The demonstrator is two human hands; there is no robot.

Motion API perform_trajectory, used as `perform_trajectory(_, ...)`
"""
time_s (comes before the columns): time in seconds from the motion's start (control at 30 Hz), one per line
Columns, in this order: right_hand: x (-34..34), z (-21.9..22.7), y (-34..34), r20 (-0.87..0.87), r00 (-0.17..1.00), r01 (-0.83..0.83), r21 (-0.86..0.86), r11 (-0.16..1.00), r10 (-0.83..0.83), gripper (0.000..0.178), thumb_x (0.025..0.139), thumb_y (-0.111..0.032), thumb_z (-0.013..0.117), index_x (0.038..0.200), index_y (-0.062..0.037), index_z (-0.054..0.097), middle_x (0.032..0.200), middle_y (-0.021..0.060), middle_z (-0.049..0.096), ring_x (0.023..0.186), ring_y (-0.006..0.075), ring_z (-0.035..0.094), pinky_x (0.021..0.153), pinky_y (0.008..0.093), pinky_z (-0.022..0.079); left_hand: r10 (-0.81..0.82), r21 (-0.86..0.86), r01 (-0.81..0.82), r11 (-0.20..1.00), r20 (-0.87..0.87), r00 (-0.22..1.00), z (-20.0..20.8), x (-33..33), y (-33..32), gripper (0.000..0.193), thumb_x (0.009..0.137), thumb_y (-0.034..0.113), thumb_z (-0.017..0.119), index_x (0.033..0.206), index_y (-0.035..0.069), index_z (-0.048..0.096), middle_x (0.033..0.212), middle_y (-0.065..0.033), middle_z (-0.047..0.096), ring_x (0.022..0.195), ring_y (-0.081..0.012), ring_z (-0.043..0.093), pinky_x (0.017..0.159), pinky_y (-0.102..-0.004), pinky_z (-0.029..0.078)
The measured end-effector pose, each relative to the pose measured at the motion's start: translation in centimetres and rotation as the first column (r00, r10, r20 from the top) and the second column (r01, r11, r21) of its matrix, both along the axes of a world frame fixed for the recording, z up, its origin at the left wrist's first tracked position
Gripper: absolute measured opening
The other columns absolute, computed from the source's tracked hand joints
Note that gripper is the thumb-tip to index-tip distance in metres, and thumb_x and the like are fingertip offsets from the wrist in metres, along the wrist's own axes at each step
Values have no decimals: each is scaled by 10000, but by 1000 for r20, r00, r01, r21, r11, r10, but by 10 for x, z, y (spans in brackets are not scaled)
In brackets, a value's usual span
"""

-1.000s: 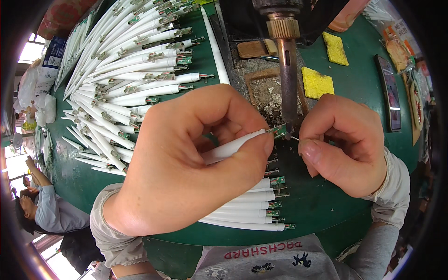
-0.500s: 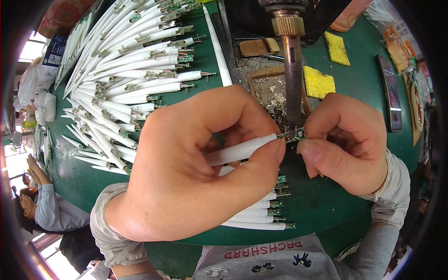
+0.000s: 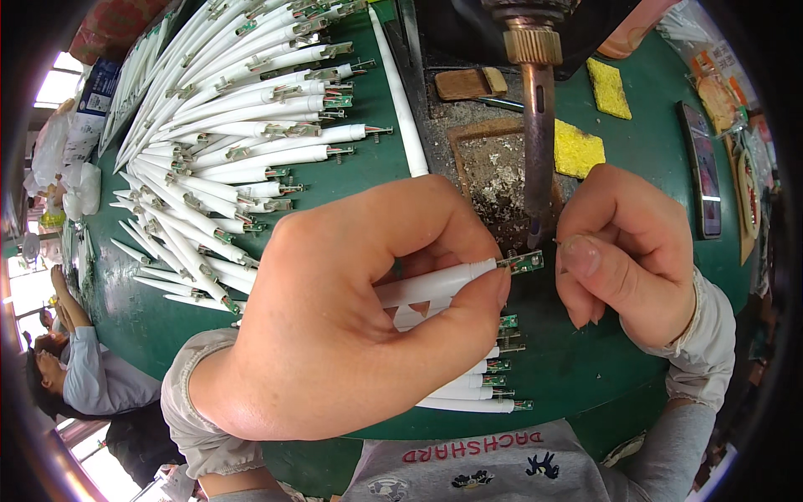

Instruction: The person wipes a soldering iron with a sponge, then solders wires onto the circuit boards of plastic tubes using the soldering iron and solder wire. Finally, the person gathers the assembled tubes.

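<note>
My left hand [image 3: 360, 318] pinches a white pen-like tube [image 3: 439, 283] between thumb and fingers. From the tube's right end sticks a small green circuit board [image 3: 527, 263] with a little metal spring. Just above that board hangs the dark tip of a soldering iron [image 3: 538, 142], pointing down from a brass collar; a small gap seems to lie between them. To the right of the board, my right hand [image 3: 627, 259] is closed, thumb against curled forefinger. Whatever it may hold is too small to make out.
Many similar tubes [image 3: 276, 107] lie fanned across the green table at left, and several more [image 3: 468, 407] lie below my left hand. Behind the iron are a solder-specked tray [image 3: 493, 167] and yellow sponges [image 3: 579, 151]. A phone [image 3: 699, 167] lies far right; another person [image 3: 104, 368] sits left.
The circuit board has dropped slightly away from the iron's tip. My right hand has moved a little right, away from the board, its fingers still closed.
</note>
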State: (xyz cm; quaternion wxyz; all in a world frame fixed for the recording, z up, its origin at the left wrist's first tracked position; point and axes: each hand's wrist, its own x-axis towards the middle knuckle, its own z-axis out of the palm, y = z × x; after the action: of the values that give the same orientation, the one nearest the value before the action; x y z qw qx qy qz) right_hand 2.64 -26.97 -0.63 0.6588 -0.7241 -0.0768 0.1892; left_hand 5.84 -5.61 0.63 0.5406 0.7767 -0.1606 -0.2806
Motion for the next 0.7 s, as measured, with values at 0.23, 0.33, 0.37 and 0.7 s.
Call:
perform_trajectory(0.23,1,-8,-2,52,998,-24,3,1000,24,227,899,-197,533,812,-2,455,612,23,473,448,66,458,413,190,327,-20,0,20,1000,24,1000,-1,1,0,110,726,-13,638,819,-32,584,812,-57,588,741,-87,562,666,-212,443)
perform_trajectory(0.33,1,-9,-2,33,999,-12,8,1000,12,227,896,-197,537,812,-3,455,630,24,476,456,66,461,415,191,327,-20,13,20,1000,21,1000,-1,0,-1,115,729,-15,641,828,-35,586,818,-61,589,745,-90,562,666,-214,443)
perform_trajectory(0.37,0,-9,-2,34,999,-12,8,1000,11,227,896,-197,537,812,-3,455,630,24,476,456,66,461,415,191,327,-21,19,20,1000,23,1000,0,-1,-1,119,732,-17,643,836,-37,589,823,-64,591,749,-91,562,667,-214,443)
perform_trajectory(0.7,3,-32,-4,200,973,111,47,993,-118,221,913,-220,501,814,-30,449,586,-3,449,426,40,404,393,181,276,-268,50,267,962,334,904,-18,-6,1,210,719,-5,688,921,-12,628,849,-94,588,735,-158,566,629,-253,452)
